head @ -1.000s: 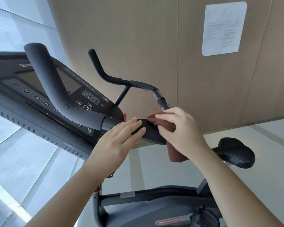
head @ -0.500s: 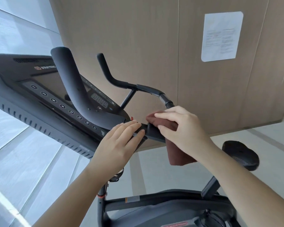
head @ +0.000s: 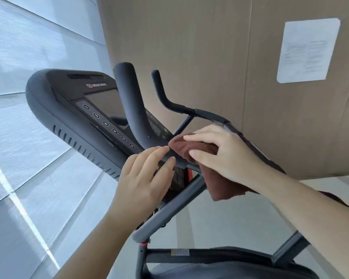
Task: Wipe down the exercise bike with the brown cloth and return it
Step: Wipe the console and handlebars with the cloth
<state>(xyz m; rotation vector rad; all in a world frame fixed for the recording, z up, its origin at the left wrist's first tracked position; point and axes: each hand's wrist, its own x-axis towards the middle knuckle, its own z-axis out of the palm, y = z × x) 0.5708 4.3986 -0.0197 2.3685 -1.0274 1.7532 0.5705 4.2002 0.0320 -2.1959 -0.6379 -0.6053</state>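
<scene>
Low in the frame, the grey tube of the exercise bike (head: 169, 212) rises toward the centre. There the left hand (head: 143, 178) lies on the black handlebar (head: 129, 101), fingers almost straight and holding nothing. Just beside it, the right hand (head: 226, 156) grips the brown cloth (head: 220, 188) around the bar. Behind, at centre left, is the console (head: 69, 109); at upper right a paper sheet (head: 308, 51) is on the wall (head: 189, 57)
</scene>
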